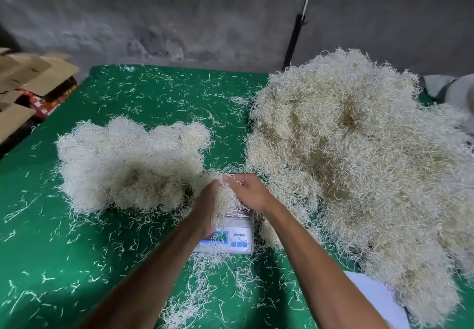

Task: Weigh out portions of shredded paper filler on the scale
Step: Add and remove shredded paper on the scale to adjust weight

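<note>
A rough grey concrete wall (179, 16) fills the back of the scene, mottled with darker stains. A thin white pole with a black lower part (295, 39) leans against it. In front lies a surface covered with green cloth (64, 239). To the far left, open cardboard boxes (30, 77) stand stacked just beside the cloth's edge. A pale sheet (372, 300) lies at the lower right. Light is dim and even
</note>
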The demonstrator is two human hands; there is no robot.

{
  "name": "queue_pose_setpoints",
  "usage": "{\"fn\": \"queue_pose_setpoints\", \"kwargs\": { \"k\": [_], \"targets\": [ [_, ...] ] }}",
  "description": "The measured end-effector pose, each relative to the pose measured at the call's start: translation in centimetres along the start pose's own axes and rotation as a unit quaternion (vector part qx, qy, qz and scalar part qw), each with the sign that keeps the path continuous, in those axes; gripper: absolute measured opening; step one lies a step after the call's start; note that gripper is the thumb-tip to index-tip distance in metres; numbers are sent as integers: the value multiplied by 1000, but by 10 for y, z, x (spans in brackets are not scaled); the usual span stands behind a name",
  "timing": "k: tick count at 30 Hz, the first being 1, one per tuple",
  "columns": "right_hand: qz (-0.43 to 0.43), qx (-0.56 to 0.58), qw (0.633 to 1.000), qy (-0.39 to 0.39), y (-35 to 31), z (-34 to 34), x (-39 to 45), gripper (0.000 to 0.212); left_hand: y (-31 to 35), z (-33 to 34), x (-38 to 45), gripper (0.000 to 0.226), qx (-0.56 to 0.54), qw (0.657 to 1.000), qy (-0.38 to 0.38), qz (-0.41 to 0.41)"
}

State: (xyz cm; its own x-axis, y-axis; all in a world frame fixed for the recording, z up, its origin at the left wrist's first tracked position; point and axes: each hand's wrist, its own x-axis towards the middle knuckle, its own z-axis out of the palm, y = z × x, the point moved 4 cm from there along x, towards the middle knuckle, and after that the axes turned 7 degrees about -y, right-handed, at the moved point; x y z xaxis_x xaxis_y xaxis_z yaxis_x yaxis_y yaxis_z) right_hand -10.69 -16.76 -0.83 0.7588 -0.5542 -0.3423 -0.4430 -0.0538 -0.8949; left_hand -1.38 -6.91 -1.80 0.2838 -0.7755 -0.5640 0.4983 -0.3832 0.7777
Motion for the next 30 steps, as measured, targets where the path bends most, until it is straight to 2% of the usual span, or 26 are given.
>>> {"fn": "queue_pose_setpoints", "kwargs": {
  "k": [2, 4, 7, 9, 11, 12, 15, 18, 21, 23, 25, 26, 28, 30],
  "targets": [
    [-2, 27, 999, 29, 2, 6, 4, 30, 0, -1, -5, 58, 10, 1000, -1, -4],
    [-2, 61, 994, 92, 4, 8, 9, 19, -2, -3, -9, 51, 20, 1000, -10, 2],
    [2, 53, 983, 174, 2, 10, 19, 22, -19, -11, -12, 31, 22, 1000, -3, 21],
    [23, 4, 979, 200, 2, 9, 28, 30, -22, -14, -22, 43, -74, 997, -2, -27],
    [43, -37, 977, 204, 3, 7, 35, 31, -19, -20, -15, 74, -56, 998, -7, 10],
    [44, -60, 976, 203, 1, 6, 38, 31, -15, -20, -13, 77, -57, 998, -20, 24],
    [35, -133, 969, 205, -2, 2, 45, 33, -10, -17, -12, 40, -32, 999, -13, 10],
    [57, -136, 956, 253, 11, -33, 40, 27, -6, -21, -17, 29, 44, 998, -29, 21],
    [97, -102, 942, 306, 41, -91, 24, 24, -6, -49, -17, 10, 56, 997, 8, 46],
    [105, -102, 932, 330, 53, -116, 15, 28, -7, -62, -6, 13, 16, 999, 38, 27],
    [107, -99, 919, 367, 61, -132, 12, 28, -4, -68, 2, 16, 35, 997, 59, 25],
    [109, -87, 911, 388, 65, -139, 9, 22, -3, -69, 4, 21, 17, 998, 58, 16],
    [123, -65, 902, 408, 78, -152, 0, 11, 7, -70, 11, 38, 35, 996, 42, 74],
    [113, -70, 903, 409, 90, -167, -8, 19, 12, -63, 16, 42, -19, 999, 33, 39]
  ]
}}
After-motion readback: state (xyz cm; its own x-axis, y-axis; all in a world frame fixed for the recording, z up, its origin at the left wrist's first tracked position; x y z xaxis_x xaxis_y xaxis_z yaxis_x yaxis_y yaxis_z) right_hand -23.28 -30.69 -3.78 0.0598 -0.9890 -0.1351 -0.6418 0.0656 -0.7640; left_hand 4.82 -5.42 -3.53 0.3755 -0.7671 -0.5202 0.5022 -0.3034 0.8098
